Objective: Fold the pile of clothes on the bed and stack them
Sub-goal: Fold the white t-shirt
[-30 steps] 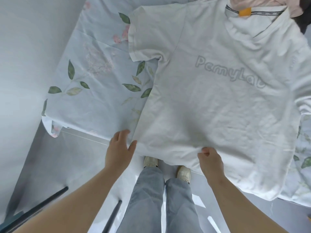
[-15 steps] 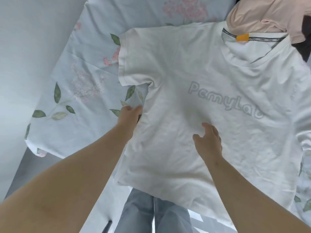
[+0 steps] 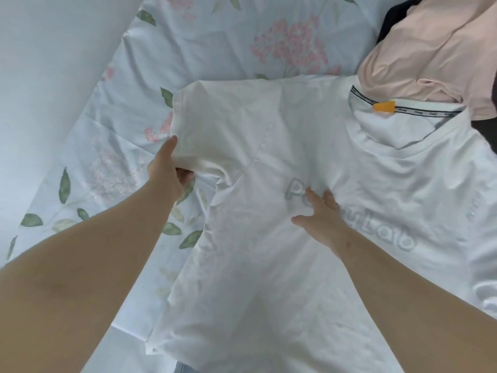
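T-shirt: white T-shirt (image 3: 269,278) lies front up and spread on the bed (image 3: 188,49), hem nearest the camera, collar with orange tag (image 3: 384,106) at the far side.
Left hand: left hand (image 3: 166,170) pinches the lower edge of the sleeve (image 3: 215,125) by the armpit, fingers seemingly curled under the cloth.
Right hand: right hand (image 3: 325,219) lies flat, fingers spread, pressing on the chest lettering.
Pile: pink garment (image 3: 430,57) touches the collar, partly over a dark garment (image 3: 392,22).
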The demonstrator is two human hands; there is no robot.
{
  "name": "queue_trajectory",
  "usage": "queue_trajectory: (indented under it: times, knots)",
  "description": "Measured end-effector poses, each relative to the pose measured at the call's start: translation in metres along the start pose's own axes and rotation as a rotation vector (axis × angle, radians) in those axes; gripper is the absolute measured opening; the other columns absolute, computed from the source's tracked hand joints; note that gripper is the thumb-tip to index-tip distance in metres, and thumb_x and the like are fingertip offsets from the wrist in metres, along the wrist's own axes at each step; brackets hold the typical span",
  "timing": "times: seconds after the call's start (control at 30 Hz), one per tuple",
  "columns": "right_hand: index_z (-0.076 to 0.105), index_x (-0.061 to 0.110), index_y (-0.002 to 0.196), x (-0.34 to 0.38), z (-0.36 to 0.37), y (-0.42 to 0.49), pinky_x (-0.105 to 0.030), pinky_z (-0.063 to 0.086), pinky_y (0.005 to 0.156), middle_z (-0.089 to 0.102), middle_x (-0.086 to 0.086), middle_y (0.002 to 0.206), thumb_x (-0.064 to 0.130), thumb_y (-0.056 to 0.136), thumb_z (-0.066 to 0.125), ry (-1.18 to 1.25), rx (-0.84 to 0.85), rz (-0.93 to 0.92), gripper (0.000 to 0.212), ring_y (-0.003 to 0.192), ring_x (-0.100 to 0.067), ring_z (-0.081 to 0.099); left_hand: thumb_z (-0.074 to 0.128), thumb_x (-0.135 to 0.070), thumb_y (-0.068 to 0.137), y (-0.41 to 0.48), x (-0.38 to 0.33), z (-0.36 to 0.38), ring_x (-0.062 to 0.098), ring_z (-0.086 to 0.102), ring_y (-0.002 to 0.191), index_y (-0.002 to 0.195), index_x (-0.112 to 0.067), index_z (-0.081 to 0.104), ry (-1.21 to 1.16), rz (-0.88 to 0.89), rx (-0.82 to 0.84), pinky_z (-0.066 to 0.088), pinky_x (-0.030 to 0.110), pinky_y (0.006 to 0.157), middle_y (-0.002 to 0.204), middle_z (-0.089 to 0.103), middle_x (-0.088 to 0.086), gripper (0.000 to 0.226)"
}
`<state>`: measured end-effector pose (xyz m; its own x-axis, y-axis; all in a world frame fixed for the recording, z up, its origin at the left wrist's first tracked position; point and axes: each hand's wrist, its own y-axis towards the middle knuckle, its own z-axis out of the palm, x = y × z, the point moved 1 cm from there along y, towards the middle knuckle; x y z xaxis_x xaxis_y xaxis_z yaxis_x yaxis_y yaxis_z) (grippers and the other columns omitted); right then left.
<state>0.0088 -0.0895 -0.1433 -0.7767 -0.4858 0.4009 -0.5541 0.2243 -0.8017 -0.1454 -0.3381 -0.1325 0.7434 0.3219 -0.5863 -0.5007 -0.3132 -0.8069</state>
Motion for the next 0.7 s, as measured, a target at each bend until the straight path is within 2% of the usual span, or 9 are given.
queue_trajectory:
  times: [0.1, 0.2, 0.33, 0.43, 0.5, 0.57, 0.63, 0.67, 0.7]
  knots:
    - [0.016, 0.039, 0.149, -0.001, -0.005, 0.001, -0.044, 0.017, 0.117, -0.015, 0.009, 0.158, 0.032, 0.086, 0.062, 0.054, 0.04, 0.015, 0.078, 0.146, -0.017, -0.005, 0.077, -0.042, 0.073, 0.018, -0.024, 0.007, 0.019, 0.062, 0.088, 0.118, -0.024, 0.053, 0.257, 0.09, -0.016, 0.056, 0.033, 0.063, 0.108, 0.061, -0.001, 0.054]
    - [0.016, 0.04, 0.148, 0.0, -0.006, 0.001, -0.045, 0.017, 0.117, -0.017, 0.012, 0.157, 0.033, 0.085, 0.063, 0.07, 0.063, 0.04, 0.08, 0.146, -0.015, -0.007, 0.079, -0.043, 0.069, 0.034, -0.046, 0.015, 0.027, 0.062, 0.098, 0.129, -0.019, 0.049, 0.409, 0.07, 0.004, 0.054, 0.049, 0.082, 0.117, 0.06, 0.002, 0.071]
    - [0.017, 0.041, 0.148, 0.002, -0.004, 0.002, -0.045, 0.014, 0.118, -0.018, 0.014, 0.156, 0.033, 0.083, 0.066, 0.106, 0.058, 0.074, 0.081, 0.145, -0.013, -0.013, 0.072, -0.022, 0.082, 0.044, -0.062, 0.027, 0.028, 0.065, 0.095, 0.123, -0.009, 0.057, 0.522, 0.107, 0.208, 0.054, 0.041, 0.08, 0.112, 0.066, 0.008, 0.046]
    - [0.019, 0.042, 0.147, 0.003, -0.002, 0.002, -0.041, 0.009, 0.117, -0.02, 0.015, 0.156, 0.033, 0.083, 0.066, 0.136, 0.039, 0.095, 0.08, 0.144, -0.012, -0.019, 0.059, -0.005, 0.088, 0.039, -0.068, 0.04, 0.026, 0.062, 0.102, 0.133, -0.016, 0.048, 0.538, 0.15, 0.363, 0.052, 0.042, 0.083, 0.12, 0.062, 0.006, 0.047]
    - [0.019, 0.042, 0.147, 0.004, 0.001, 0.0, -0.04, 0.005, 0.116, -0.021, 0.016, 0.155, 0.033, 0.083, 0.067, 0.161, 0.032, 0.093, 0.08, 0.143, -0.011, -0.022, 0.056, 0.001, 0.089, 0.024, -0.07, 0.055, 0.022, 0.061, 0.103, 0.139, -0.027, 0.039, 0.526, 0.192, 0.447, 0.052, 0.039, 0.08, 0.123, 0.058, 0.002, 0.06]
    - [0.018, 0.042, 0.147, 0.004, 0.002, -0.001, -0.041, 0.004, 0.116, -0.022, 0.016, 0.155, 0.032, 0.084, 0.066, 0.18, 0.028, 0.081, 0.08, 0.142, -0.011, -0.024, 0.054, 0.005, 0.088, -0.001, -0.067, 0.074, 0.02, 0.06, 0.092, 0.144, -0.036, 0.026, 0.624, 0.286, 0.572, 0.051, 0.033, 0.077, 0.123, 0.054, 0.001, 0.075]
    - [0.019, 0.042, 0.147, 0.001, 0.002, -0.005, -0.042, 0.004, 0.116, -0.022, 0.017, 0.155, 0.031, 0.085, 0.065, 0.212, 0.036, 0.051, 0.077, 0.142, -0.009, -0.023, 0.052, 0.007, 0.087, -0.033, -0.054, 0.097, 0.019, 0.053, 0.074, 0.145, -0.041, 0.021, 0.732, 0.376, 0.723, 0.046, 0.025, 0.055, 0.125, 0.049, 0.0, 0.082]
    - [0.022, 0.042, 0.146, -0.001, 0.0, -0.007, -0.041, 0.006, 0.117, -0.018, 0.017, 0.156, 0.031, 0.086, 0.064, 0.244, 0.034, 0.031, 0.074, 0.143, -0.009, -0.02, 0.052, 0.006, 0.087, -0.048, -0.043, 0.109, 0.018, 0.054, 0.071, 0.144, -0.043, 0.019, 0.778, 0.391, 0.802, 0.044, 0.024, 0.048, 0.131, 0.045, -0.003, 0.083]
    - [0.027, 0.04, 0.145, -0.003, -0.003, -0.009, -0.038, 0.009, 0.117, -0.01, 0.016, 0.157, 0.029, 0.087, 0.063, 0.286, 0.015, 0.005, 0.069, 0.145, -0.009, -0.013, 0.054, 0.004, 0.087, -0.063, -0.029, 0.12, 0.018, 0.058, 0.074, 0.145, -0.044, 0.016, 0.828, 0.384, 0.874, 0.049, 0.026, 0.049, 0.137, 0.038, -0.008, 0.084]
